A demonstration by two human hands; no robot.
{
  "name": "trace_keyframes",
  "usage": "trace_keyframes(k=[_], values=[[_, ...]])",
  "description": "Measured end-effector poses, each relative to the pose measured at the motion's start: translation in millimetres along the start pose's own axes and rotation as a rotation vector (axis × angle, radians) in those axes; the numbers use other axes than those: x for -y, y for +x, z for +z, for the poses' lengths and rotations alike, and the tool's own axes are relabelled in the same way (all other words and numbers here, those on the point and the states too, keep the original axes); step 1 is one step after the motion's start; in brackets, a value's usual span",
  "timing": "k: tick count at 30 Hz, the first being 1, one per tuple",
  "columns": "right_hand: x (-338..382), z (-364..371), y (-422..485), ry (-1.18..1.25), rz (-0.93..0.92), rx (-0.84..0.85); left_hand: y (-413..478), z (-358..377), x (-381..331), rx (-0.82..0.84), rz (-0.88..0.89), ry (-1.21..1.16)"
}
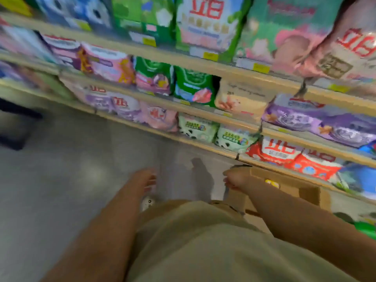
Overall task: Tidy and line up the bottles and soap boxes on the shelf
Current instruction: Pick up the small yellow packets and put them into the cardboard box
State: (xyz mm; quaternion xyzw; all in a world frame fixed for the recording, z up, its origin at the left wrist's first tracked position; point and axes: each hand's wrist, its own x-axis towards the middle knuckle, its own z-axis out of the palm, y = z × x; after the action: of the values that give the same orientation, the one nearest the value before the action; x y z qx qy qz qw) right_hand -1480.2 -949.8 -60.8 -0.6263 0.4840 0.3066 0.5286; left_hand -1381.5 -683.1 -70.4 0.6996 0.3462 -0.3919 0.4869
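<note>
The shelf (173, 53) is running diagonally across the upper right, carrying blurred bagged packs (205, 23), while the left hand (145, 180) is dangling loose-fingered and empty over open grey floor (61, 169) and the right hand (236, 178) is hovering at a cardboard box's (305, 192) near edge, its grip too blurred to tell.

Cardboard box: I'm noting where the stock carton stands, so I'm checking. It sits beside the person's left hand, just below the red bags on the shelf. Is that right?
Not quite. The head view shows the cardboard box beside the right hand, not the left hand, which hangs apart from it over the floor. The box does sit just below the red bags on the shelf.
</note>
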Motion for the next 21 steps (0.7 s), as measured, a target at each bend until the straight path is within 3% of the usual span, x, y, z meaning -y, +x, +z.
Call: trace_keyframes(k=[6,12,18,21], values=[[95.5,169.0,10.5,-0.218,-0.048,0.124,30.9,-173.9,45.8,-0.039,-0.078,-0.180],[166.9,328.5,8.8,-0.367,-0.074,0.281,54.3,-331.7,87.4,-0.356,-0.111,-0.493],[222.2,433.2,23.7,-0.593,-0.015,0.352,82.4,-389.1,119.0,-0.412,-0.300,-0.760],[260.4,474.6,47.8,-0.691,0.058,0.347,109.0,-390.3,112.4,-0.332,-0.410,-0.844]])
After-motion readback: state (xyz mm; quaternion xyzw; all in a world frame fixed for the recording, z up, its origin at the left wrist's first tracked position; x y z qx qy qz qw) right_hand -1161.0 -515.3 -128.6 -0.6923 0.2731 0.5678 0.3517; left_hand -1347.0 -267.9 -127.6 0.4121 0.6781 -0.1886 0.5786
